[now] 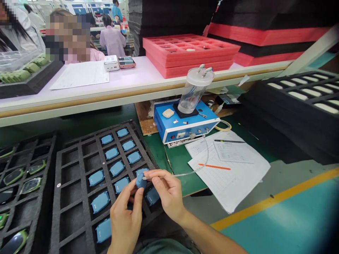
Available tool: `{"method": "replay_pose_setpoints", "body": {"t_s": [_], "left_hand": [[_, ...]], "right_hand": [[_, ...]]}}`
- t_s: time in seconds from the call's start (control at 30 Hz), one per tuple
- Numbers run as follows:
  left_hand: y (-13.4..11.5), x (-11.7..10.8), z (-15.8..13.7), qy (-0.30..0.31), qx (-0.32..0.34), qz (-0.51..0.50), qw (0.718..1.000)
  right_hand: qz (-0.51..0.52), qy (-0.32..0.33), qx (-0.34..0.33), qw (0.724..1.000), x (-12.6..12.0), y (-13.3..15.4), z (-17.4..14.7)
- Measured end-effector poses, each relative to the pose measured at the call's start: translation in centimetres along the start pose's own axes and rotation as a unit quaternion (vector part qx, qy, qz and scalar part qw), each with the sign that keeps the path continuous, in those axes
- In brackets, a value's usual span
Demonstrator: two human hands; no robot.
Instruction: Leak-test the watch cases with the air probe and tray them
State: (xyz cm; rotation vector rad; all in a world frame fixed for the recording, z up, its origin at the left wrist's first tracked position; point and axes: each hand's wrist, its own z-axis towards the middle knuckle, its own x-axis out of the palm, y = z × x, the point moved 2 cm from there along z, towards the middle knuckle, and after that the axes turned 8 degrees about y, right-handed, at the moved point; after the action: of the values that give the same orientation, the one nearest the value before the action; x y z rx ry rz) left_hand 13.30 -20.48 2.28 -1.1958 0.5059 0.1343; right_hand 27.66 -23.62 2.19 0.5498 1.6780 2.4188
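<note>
At far left, a black foam tray (34, 220) bears watch bodies with green rims (13, 176); beside it, a second black foam tray (55, 208) carries blue watch housings (100, 202), seated singly in square pockets. The left hand (125, 211), above this second tray, pinches one blue housing (141, 181) between thumb and fingers, tilted and clear of the pockets; the right hand (168, 190), just beside it, grips the end of a clear tube (185, 174) in a narrow pinch and brings it to the housing; the tube runs right, over the paper sheets (238, 176), and up toward the front of a blue instrument box (190, 125) (a clear cylinder (191, 95) stands on its top).

Good practice, in my judgement: the left hand should hold the housing by its edges, without flexing it; the right should keep the tube end square and steady against the piece, with light, even pressure; enough slack should remain that the tube neither kinks nor tugs.

Limits of view: the left tray is cut off by the frame edge; the left palm and forearm hide several pockets of the second tray; the fingers cover much of the held housing; the tube end appears to touch it, though the contact is too small to confirm; the tube's joint with the box is indistinct.
</note>
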Motion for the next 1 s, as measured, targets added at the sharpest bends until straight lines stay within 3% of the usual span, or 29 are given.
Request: {"method": "replay_pose_setpoints", "body": {"t_s": [1.0], "left_hand": [[-0.53,-0.04,-0.08,0.019,-0.013,-0.024,0.999]], "right_hand": [[-0.002,0.004,0.000,1.000,-0.17,-0.25,-0.38]]}}
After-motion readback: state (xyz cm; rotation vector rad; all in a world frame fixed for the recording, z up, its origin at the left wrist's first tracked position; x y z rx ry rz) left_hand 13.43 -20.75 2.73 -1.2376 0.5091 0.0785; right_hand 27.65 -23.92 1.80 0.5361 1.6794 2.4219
